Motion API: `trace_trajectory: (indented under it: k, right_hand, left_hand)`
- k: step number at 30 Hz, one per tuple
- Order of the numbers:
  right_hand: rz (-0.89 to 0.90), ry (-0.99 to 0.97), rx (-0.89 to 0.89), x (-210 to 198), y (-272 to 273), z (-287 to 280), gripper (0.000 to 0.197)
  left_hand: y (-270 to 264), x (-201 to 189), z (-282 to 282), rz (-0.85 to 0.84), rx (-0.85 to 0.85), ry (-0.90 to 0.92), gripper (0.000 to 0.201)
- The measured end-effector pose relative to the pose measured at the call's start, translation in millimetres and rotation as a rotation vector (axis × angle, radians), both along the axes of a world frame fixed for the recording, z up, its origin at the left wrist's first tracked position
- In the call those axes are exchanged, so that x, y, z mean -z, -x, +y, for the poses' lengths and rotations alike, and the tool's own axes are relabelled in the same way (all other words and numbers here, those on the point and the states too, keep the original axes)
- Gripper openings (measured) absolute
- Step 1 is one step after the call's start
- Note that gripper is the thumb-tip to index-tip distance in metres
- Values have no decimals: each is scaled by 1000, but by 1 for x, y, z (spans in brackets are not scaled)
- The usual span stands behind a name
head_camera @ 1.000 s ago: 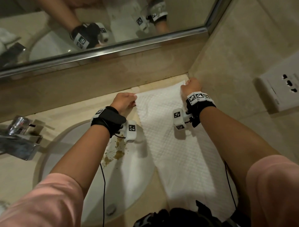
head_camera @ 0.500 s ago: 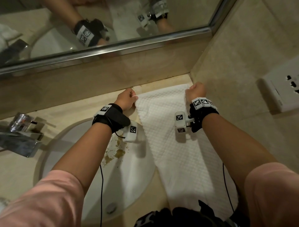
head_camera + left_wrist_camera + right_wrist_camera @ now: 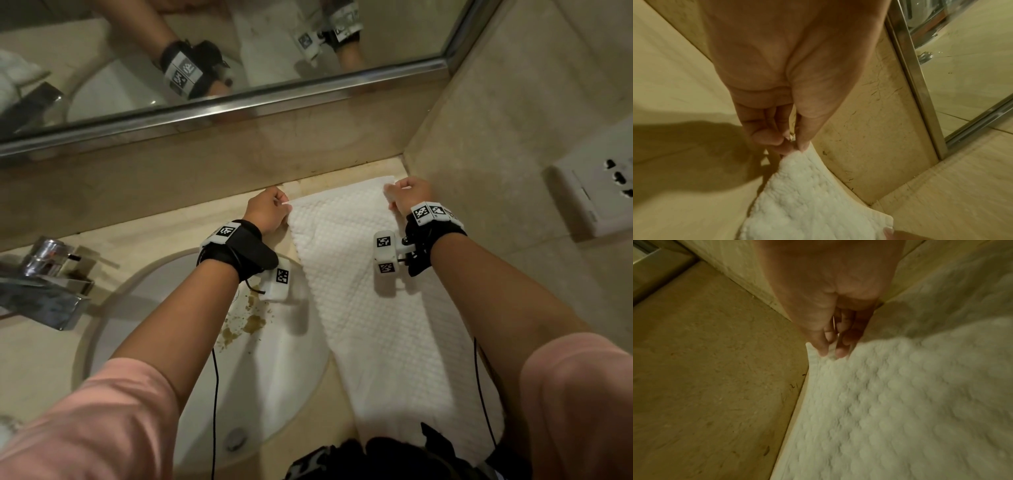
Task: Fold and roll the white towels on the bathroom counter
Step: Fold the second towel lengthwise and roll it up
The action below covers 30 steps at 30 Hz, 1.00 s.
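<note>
A white waffle-textured towel [image 3: 380, 318] lies lengthwise on the beige counter, from the back wall to the front edge, right of the sink. My left hand [image 3: 269, 210] pinches its far left corner [image 3: 797, 155] between thumb and fingers. My right hand [image 3: 407, 195] pinches the far right corner [image 3: 828, 353] close to the side wall. Both corners are lifted slightly off the counter. The towel's near end is partly hidden behind my right arm and dark gear at my chest.
A white sink basin [image 3: 260, 359] with brown stains lies left of the towel, with a chrome faucet [image 3: 41, 284] at far left. A mirror [image 3: 205, 51] runs along the back wall. A white wall socket [image 3: 596, 192] sits on the right wall.
Both hands have drawn the towel's far corners a little back from the back wall and lifted them; the grip on each corner is unchanged.
</note>
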State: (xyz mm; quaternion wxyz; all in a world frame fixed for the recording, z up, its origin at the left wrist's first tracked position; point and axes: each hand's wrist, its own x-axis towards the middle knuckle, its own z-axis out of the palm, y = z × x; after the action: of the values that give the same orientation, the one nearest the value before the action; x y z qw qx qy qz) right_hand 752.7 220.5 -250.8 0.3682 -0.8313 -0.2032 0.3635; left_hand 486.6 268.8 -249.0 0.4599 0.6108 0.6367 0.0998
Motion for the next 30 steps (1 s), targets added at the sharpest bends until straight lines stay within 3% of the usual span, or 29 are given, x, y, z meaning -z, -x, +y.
trace_trajectory:
  k: [8, 18, 24, 30]
  right_hand:
    - [-9, 78, 9, 6, -8, -2, 18]
    - [-95, -26, 70, 8, 1, 4, 31]
    - [-52, -66, 69, -5, -2, 20, 29]
    - [-34, -54, 55, -13, 0, 37, 33]
  left_hand:
    - [-1, 2, -4, -109, -115, 20, 16]
    - [-7, -1, -1, -98, -125, -38, 26]
    - [-1, -1, 6, -257, -327, -3, 27]
    - [-5, 3, 4, -434, -727, 36, 34]
